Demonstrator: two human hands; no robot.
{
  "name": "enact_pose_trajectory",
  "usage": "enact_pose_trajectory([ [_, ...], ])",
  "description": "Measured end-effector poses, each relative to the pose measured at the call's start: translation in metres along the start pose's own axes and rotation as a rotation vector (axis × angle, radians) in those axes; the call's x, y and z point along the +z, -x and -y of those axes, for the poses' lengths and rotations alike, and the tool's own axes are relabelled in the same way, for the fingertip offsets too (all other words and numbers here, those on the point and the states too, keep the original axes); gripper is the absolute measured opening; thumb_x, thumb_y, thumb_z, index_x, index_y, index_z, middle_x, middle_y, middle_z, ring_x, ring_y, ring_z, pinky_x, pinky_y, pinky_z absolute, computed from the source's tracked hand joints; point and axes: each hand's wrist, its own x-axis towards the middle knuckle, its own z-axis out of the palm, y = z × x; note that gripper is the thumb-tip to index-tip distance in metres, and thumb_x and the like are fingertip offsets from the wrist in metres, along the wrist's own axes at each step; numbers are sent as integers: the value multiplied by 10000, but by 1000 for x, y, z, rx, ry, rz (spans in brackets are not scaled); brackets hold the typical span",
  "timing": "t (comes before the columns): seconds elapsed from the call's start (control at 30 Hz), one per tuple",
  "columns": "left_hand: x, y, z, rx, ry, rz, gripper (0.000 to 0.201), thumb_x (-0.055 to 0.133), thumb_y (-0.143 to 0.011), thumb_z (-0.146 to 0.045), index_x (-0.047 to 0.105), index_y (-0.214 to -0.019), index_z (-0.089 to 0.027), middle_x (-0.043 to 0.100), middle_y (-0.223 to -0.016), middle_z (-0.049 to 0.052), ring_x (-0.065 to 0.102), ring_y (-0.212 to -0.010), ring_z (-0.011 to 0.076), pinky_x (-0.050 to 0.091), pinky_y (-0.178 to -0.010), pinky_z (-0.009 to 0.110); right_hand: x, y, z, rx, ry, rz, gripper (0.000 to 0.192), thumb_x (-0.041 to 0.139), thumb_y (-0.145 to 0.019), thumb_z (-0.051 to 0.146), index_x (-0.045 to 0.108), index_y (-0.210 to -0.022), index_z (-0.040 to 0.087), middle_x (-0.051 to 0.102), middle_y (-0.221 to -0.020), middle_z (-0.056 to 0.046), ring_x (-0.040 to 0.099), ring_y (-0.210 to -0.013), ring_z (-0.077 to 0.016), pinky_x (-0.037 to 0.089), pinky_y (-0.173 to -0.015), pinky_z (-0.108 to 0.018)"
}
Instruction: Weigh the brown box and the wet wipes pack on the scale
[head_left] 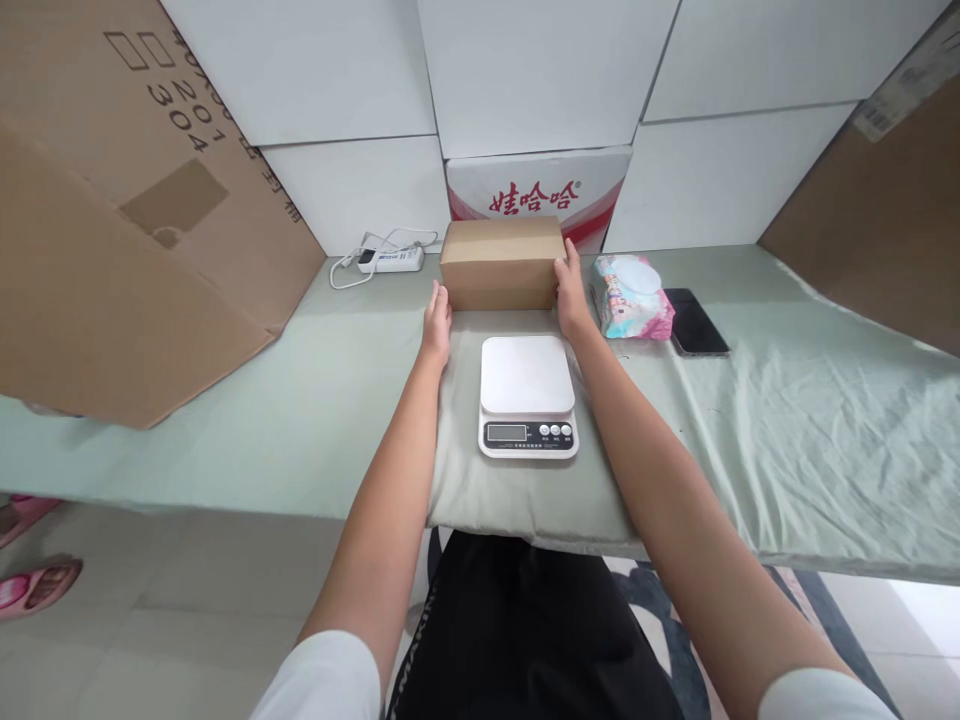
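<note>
A closed brown cardboard box (501,270) sits at the back of the cloth-covered table, with my hands pressed against its two ends. My left hand (436,325) is at the left end near the front lower corner, fingers together and pointing away from me. Against the right end lies my right hand (571,290), its thumb at the front edge and its fingers along the side. Between my forearms, nearer to me, rests a white kitchen scale (527,375) with a flat platform, a small display and several buttons. Its display looks blank.
Behind the box stands a white carton with red lettering (534,195). A wipes packet (634,300) and a black phone (696,322) lie to the right, a power strip (391,260) with a cable to the left. Large cardboard (150,330) flanks the left side. Pink-slippered feet show lower left.
</note>
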Motion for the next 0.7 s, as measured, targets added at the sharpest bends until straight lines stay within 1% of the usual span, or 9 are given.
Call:
enact_pose_trajectory([
  [0.1,-5,3,-5,90,2,-94,854,524,-1055,-607,234,-1766,-235,177,-1871,92,187,-1730,209,251,-1382,345,-24,-6,20,-8,-5,-68,788,297,-1061,706,257,-1740,307,408,-1768,-37,395,-1637,-228,376,-1338,-464],
  [0.2,-10,6,-11,139,21,-173,859,464,-1060,-634,201,-1772,-234,176,-1871,96,194,-1729,195,277,-1369,331,-62,-5,44,-79,175,-158,725,487,-1036,522,330,-1712,312,440,-1733,-82,380,-1640,-264,270,-1379,-519],
  [0.27,-12,8,-14,127,32,-195,857,433,-1060,-657,209,-1772,-235,198,-1866,100,207,-1725,200,293,-1363,329,-85,2,54,51,428,-174,793,631,-962,449,388,-1698,281,430,-1725,-151,325,-1653,-378,197,-1366,-630],
  [0.33,-11,11,-16,109,43,-195,826,415,-1070,-630,219,-1770,-238,219,-1861,98,225,-1720,192,303,-1358,324,-99,12,55,265,655,-144,858,719,-903,424,425,-1686,235,402,-1724,-230,299,-1633,-505,188,-1305,-739],
  [0.4,-10,13,-17,98,56,-189,783,408,-1083,-569,227,-1767,-234,232,-1857,99,251,-1712,182,312,-1354,320,-106,20,50,450,746,-82,892,751,-883,469,440,-1679,214,418,-1693,-283,377,-1567,-563,268,-1239,-765],
  [0.47,-9,14,-17,97,66,-184,754,404,-1090,-518,236,-1764,-226,244,-1853,104,266,-1708,176,321,-1350,319,-107,23,42,536,758,-20,915,761,-867,540,452,-1668,225,474,-1636,-295,506,-1470,-550,383,-1179,-726],
  [0.53,-9,15,-17,92,60,-178,736,395,-1094,-518,258,-1759,-234,262,-1849,102,273,-1706,176,326,-1349,324,-107,23,38,556,773,5,943,787,-831,549,455,-1662,250,499,-1601,-288,572,-1404,-529,449,-1131,-700],
  [0.6,-10,15,-16,87,46,-170,745,401,-1089,-572,289,-1752,-250,282,-1844,98,271,-1707,189,327,-1350,333,-106,20,36,567,800,13,975,811,-801,485,437,-1675,270,493,-1592,-282,592,-1379,-516,475,-1109,-685],
  [0.7,-12,14,-16,98,42,-169,843,453,-1048,-678,321,-1743,-219,298,-1834,133,271,-1710,226,335,-1349,347,-104,18,37,588,833,20,1026,817,-772,400,403,-1703,277,506,-1568,-288,631,-1335,-495,494,-1085,-643],
])
